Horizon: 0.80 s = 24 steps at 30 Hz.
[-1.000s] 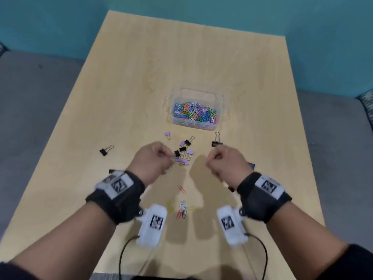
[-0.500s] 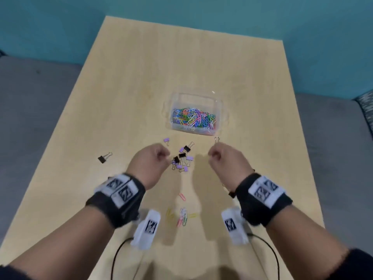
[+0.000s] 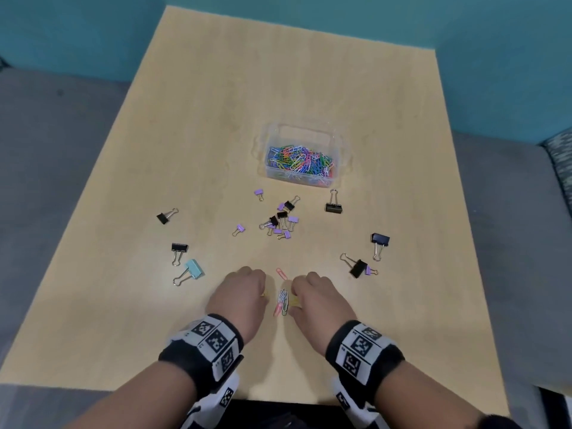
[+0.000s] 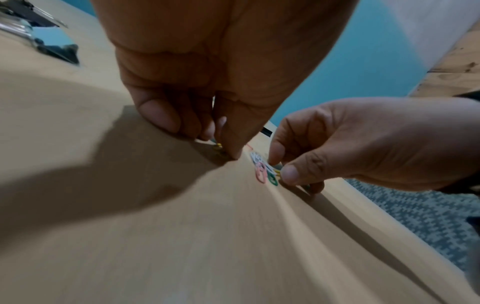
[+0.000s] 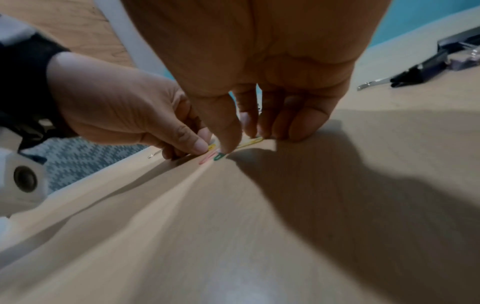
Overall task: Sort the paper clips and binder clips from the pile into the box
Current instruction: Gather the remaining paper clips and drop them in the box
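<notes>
A clear plastic box (image 3: 339, 140) full of coloured paper clips stands mid-table. A small pile of paper clips (image 3: 283, 300) lies near the front edge, with a pink paper clip (image 3: 281, 273) just beyond it. My left hand (image 3: 264, 294) is at the pile's left, fingers curled down on the table. In the left wrist view my left hand (image 4: 221, 146) pinches a yellow paper clip (image 4: 217, 146). My right hand (image 3: 294, 300) is at the pile's right. In the right wrist view my right hand (image 5: 239, 144) pinches another yellow paper clip (image 5: 252, 141) against the table.
A cluster of purple and black binder clips (image 3: 281, 221) lies between the hands and the box. Single binder clips are scattered: black ones (image 3: 163, 217) (image 3: 334, 207) (image 3: 380, 239) (image 3: 357, 267) and a teal one (image 3: 194, 268). The table's front edge is close behind the wrists.
Both hands have come back from the binder clip cluster toward the front edge and dropped onto the small paper clip pile. Each now has its fingertips on a yellow clip.
</notes>
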Motion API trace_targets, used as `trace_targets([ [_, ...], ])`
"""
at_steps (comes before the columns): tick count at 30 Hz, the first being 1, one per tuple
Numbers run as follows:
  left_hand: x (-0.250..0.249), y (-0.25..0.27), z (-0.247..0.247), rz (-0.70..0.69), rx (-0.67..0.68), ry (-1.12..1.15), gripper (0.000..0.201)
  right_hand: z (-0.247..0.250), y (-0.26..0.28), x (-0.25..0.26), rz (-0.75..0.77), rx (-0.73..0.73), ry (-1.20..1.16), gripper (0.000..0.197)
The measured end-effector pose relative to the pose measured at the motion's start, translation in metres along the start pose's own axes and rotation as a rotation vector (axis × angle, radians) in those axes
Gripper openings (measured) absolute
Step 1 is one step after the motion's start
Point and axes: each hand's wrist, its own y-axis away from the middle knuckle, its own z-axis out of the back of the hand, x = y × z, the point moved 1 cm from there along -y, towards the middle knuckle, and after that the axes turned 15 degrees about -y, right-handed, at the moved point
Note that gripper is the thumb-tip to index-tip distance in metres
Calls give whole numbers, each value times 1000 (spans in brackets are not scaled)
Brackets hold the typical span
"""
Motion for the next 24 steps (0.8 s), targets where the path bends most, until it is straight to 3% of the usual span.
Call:
trace_targets([
  [5,-2,0,-2,-42,-5,-30,17,2,-1,6,-64,55,23,29],
  [9,-6,4,-3,-56,-29,-74,17,5,-3,13,-121,66,14,27],
  [14,-15,7,-1,-126,-20,-192,19,3,-3,16,-100,92,72,27],
  [16,-13,7,-2,-130,-8,-142,18,4,-4,14,-98,80,58,29],
  [19,0,7,2,27,-7,238,21,8,-6,6,-205,23,-145,32],
  [22,14,9,9,279,91,916,22,14,-5,-2,-390,-66,-711,21],
  [24,19,10,11,358,147,1139,19,16,-3,-4,-485,-70,-886,21],
])
